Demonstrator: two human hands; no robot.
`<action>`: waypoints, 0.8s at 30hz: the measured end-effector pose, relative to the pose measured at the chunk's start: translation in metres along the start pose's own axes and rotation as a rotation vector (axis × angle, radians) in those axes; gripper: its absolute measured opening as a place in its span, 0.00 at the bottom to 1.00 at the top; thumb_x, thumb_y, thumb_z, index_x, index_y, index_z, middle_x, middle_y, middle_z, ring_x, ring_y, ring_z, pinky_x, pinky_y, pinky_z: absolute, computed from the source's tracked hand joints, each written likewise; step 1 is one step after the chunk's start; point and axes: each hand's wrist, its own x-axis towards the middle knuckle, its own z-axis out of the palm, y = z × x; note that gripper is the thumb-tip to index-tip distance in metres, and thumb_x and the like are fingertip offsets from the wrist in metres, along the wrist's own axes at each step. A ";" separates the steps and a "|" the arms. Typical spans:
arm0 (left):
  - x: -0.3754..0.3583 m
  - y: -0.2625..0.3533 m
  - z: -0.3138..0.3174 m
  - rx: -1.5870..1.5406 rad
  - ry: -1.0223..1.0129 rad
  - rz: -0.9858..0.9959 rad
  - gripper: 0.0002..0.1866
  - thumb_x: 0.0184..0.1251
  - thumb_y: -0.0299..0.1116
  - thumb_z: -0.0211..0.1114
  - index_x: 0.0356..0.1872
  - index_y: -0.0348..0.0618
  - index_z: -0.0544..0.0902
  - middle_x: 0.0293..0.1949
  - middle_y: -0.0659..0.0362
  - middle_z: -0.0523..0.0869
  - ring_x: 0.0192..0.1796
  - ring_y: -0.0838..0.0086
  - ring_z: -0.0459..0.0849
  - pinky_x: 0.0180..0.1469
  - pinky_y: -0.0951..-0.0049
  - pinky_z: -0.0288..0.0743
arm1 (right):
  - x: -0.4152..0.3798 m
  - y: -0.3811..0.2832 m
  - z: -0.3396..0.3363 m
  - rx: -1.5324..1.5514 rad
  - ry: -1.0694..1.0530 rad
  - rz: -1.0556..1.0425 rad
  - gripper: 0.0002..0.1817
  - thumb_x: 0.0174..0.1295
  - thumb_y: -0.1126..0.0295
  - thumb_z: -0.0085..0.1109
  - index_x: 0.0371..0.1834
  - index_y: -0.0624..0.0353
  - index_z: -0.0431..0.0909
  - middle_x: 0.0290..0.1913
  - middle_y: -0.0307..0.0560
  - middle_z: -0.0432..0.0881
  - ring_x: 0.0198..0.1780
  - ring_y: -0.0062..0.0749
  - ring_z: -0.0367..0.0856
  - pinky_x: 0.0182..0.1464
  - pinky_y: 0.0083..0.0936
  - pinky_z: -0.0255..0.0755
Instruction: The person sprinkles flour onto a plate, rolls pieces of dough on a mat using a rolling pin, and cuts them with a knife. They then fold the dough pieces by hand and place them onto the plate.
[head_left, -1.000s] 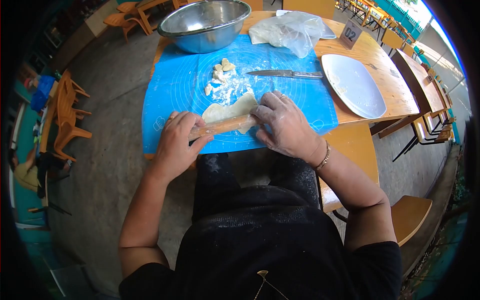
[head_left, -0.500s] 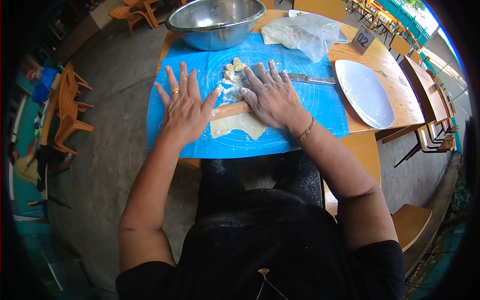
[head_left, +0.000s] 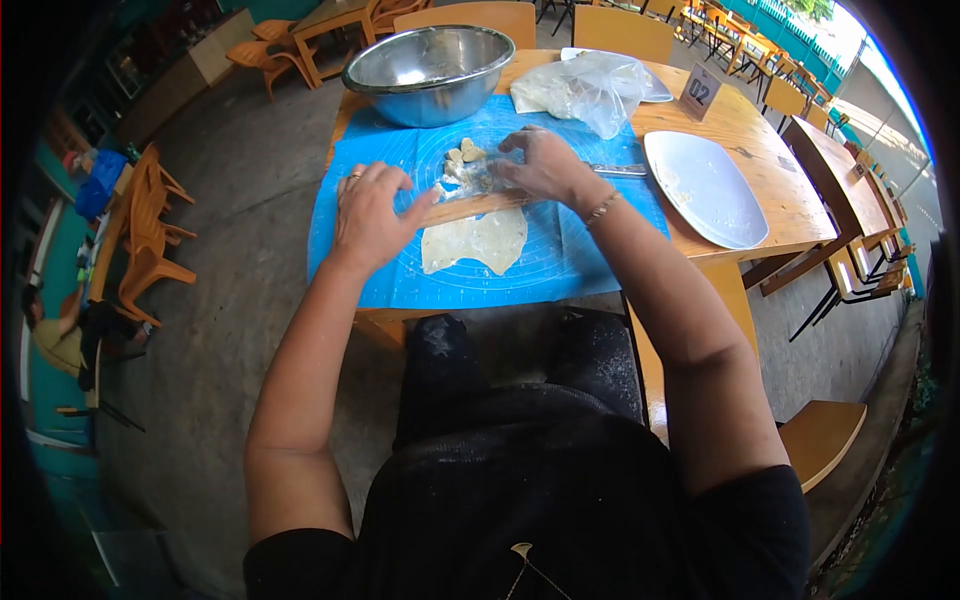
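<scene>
A floured wooden rolling pin point(head_left: 472, 208) lies across the far edge of a thin, uneven dough sheet point(head_left: 474, 245) on the blue pastry mat point(head_left: 385, 288). At the pin's left end is my left hand point(head_left: 368, 215), fingers bent and thumb spread apart near the wood. My right hand point(head_left: 548, 168) hovers by the right end, its fingers loosely curved and apart, gripping nothing. Loose flour and several small dough pieces point(head_left: 465, 152) lie beyond the pin. A knife point(head_left: 620, 170) rests to the right, its blade partly hidden behind my right hand.
A steel bowl point(head_left: 430, 85) stands at the mat's far left. Behind the mat lies a clear plastic bag point(head_left: 590, 90), near a table-number card point(head_left: 699, 92). A white plate point(head_left: 705, 190) sits on the wooden table point(head_left: 785, 205) at right. A person point(head_left: 60, 335) is at far left.
Both hands, flat with straight fingers before, have lifted and bent their fingers. The right hand has risen off the pin, and more of the dough sheet shows. The view has shifted slightly.
</scene>
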 end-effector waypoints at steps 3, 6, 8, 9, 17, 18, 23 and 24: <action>-0.013 0.009 -0.007 -0.043 -0.228 0.014 0.16 0.61 0.42 0.72 0.38 0.38 0.85 0.38 0.52 0.84 0.47 0.57 0.80 0.55 0.56 0.68 | -0.027 0.007 -0.006 -0.181 0.000 -0.256 0.21 0.51 0.56 0.68 0.43 0.59 0.87 0.42 0.60 0.84 0.50 0.55 0.82 0.61 0.41 0.72; -0.012 0.006 0.003 -0.066 -0.183 0.047 0.16 0.60 0.41 0.72 0.40 0.37 0.86 0.38 0.52 0.85 0.46 0.57 0.81 0.54 0.57 0.69 | -0.037 0.017 0.005 -0.223 0.034 -0.236 0.13 0.51 0.65 0.66 0.38 0.58 0.85 0.40 0.57 0.83 0.47 0.53 0.81 0.56 0.42 0.74; -0.006 0.008 0.001 -0.055 -0.129 0.078 0.17 0.60 0.41 0.73 0.40 0.37 0.86 0.38 0.52 0.85 0.46 0.57 0.81 0.53 0.58 0.70 | -0.037 0.020 0.002 -0.184 0.103 -0.251 0.10 0.51 0.68 0.65 0.35 0.58 0.84 0.38 0.56 0.82 0.45 0.53 0.80 0.54 0.42 0.74; -0.003 0.013 -0.005 -0.045 -0.079 0.101 0.17 0.59 0.41 0.73 0.40 0.37 0.86 0.39 0.51 0.85 0.46 0.58 0.81 0.52 0.59 0.71 | -0.041 0.014 -0.010 -0.148 0.167 -0.258 0.08 0.51 0.70 0.63 0.34 0.58 0.84 0.37 0.55 0.81 0.45 0.53 0.80 0.53 0.42 0.74; -0.034 0.037 -0.019 -0.287 -0.327 0.005 0.19 0.59 0.40 0.74 0.43 0.35 0.85 0.43 0.50 0.84 0.48 0.57 0.80 0.54 0.60 0.72 | -0.121 -0.006 -0.023 -0.013 0.080 -0.266 0.11 0.49 0.74 0.62 0.37 0.61 0.83 0.37 0.56 0.78 0.45 0.52 0.78 0.51 0.42 0.73; -0.043 0.038 -0.010 -0.179 -0.257 0.086 0.22 0.60 0.40 0.73 0.49 0.35 0.83 0.49 0.48 0.81 0.54 0.55 0.77 0.59 0.57 0.68 | -0.130 -0.008 -0.016 -0.030 0.120 -0.248 0.13 0.48 0.74 0.62 0.40 0.61 0.83 0.40 0.57 0.77 0.46 0.53 0.77 0.51 0.42 0.73; -0.043 0.030 0.010 0.110 -0.233 0.073 0.42 0.76 0.61 0.43 0.75 0.32 0.57 0.77 0.37 0.52 0.81 0.42 0.39 0.76 0.36 0.27 | -0.138 -0.017 0.008 -0.371 0.244 -0.210 0.29 0.69 0.55 0.54 0.61 0.70 0.73 0.67 0.68 0.70 0.73 0.66 0.61 0.72 0.54 0.56; -0.039 0.029 0.013 0.109 -0.235 0.071 0.42 0.76 0.61 0.43 0.75 0.32 0.57 0.77 0.37 0.52 0.81 0.42 0.39 0.76 0.36 0.27 | -0.133 -0.018 0.005 -0.323 0.123 -0.140 0.37 0.73 0.45 0.43 0.66 0.74 0.68 0.74 0.69 0.61 0.78 0.68 0.50 0.76 0.61 0.44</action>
